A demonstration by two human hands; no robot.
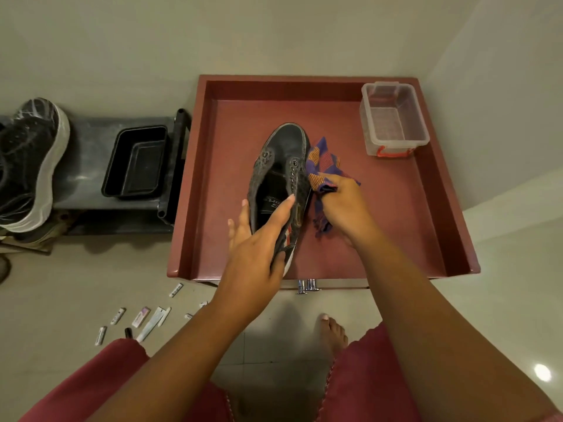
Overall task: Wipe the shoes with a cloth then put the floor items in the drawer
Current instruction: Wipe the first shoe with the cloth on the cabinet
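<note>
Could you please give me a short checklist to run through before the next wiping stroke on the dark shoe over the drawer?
1. Shoe held: the left hand grips the dark shoe at its heel end, thumb over the opening. Ok.
2. Cloth in hand: the right hand grips the patterned cloth. Ok.
3. Cloth against the shoe: it lies at the shoe's right side; actual contact, cannot tell.
4. Drawer open below the shoe, with a clear plastic box in its far right corner. Ok.
5. Second shoe wiped: it sits on the rack; cannot tell.
6. Floor items put away: small items lie on the tiles. Not ok.
</note>
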